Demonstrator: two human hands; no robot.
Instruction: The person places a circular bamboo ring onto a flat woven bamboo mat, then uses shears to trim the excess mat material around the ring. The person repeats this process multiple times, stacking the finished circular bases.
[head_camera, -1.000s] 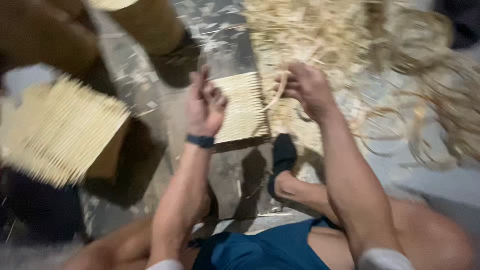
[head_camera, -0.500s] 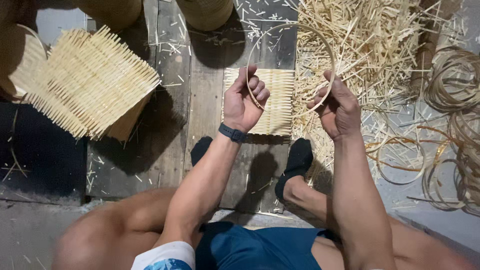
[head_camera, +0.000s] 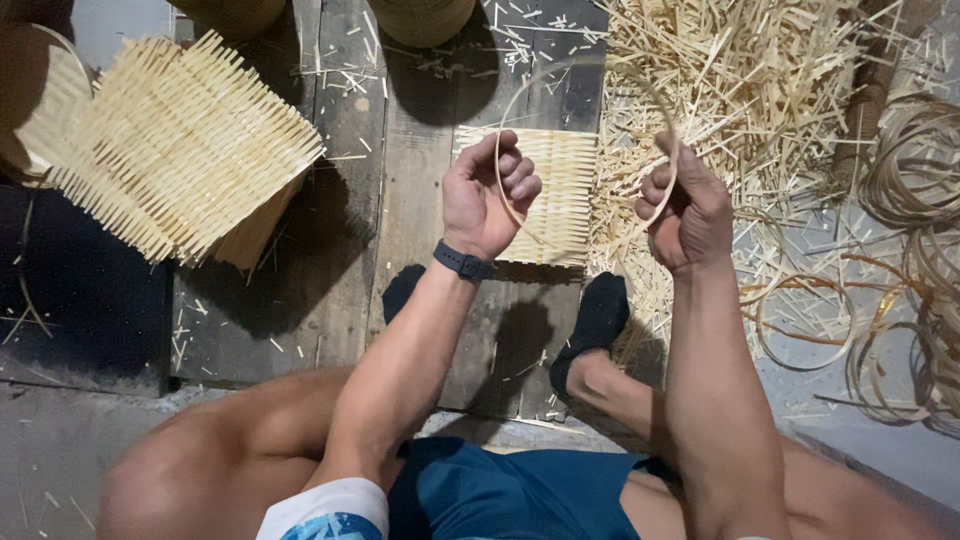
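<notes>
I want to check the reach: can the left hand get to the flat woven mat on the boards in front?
Probably yes. The left hand hangs right beside the woven mat, nothing between, but both hands grip a bent cane strip.

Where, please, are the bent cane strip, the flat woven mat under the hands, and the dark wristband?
Bent cane strip (head_camera: 600, 62): head view, top of its arc.
Flat woven mat (head_camera: 565, 190): head view, bare middle.
Dark wristband (head_camera: 462, 261): head view, band's centre, left wrist.

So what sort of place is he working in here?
Likely a basket-weaving workshop, worked on the floor. Both hands bend a thin cane strip over a small woven mat, with a pile of cane offcuts and a half-made basket nearby.
</notes>
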